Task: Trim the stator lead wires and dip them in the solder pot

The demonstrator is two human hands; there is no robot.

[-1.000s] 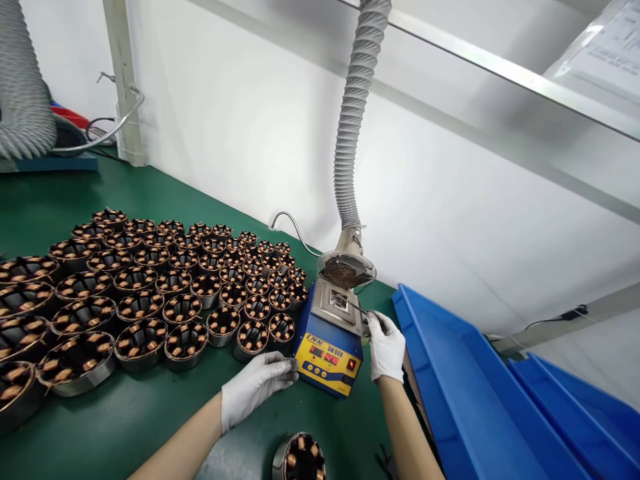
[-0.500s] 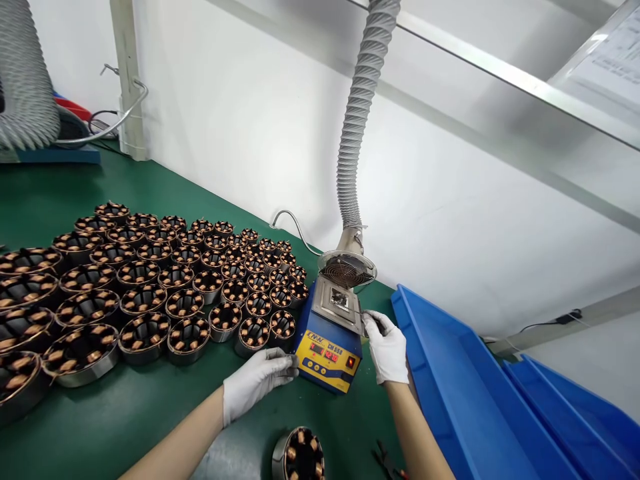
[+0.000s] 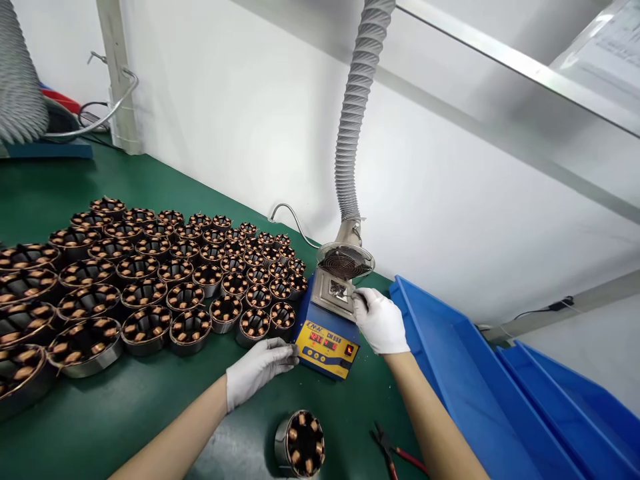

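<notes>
A blue and yellow solder pot (image 3: 327,343) with a lit red display stands on the green table. Shiny molten metal (image 3: 338,289) shows in its square opening. My right hand (image 3: 383,320), in a white glove, is at the pot's upper right edge with fingers pinched; what they hold is hidden. My left hand (image 3: 263,369), also gloved, reaches its stretched fingers to the pot's front left corner; I cannot tell whether they touch it. A single copper-wound stator (image 3: 300,445) stands on the table in front of the pot. Red-handled pliers (image 3: 387,448) lie to its right.
Many copper-wound stators (image 3: 143,293) stand in rows on the left. Behind the pot hangs a grey flexible duct (image 3: 350,147) with a round metal hood (image 3: 346,261). Blue bins (image 3: 450,373) line the right side. A white wall (image 3: 240,127) closes off the back.
My right hand has shifted left and up over the pot's edge, and the thin rod seen at its fingers is no longer visible. The view has tilted slightly, showing more of the pliers and single stator.
</notes>
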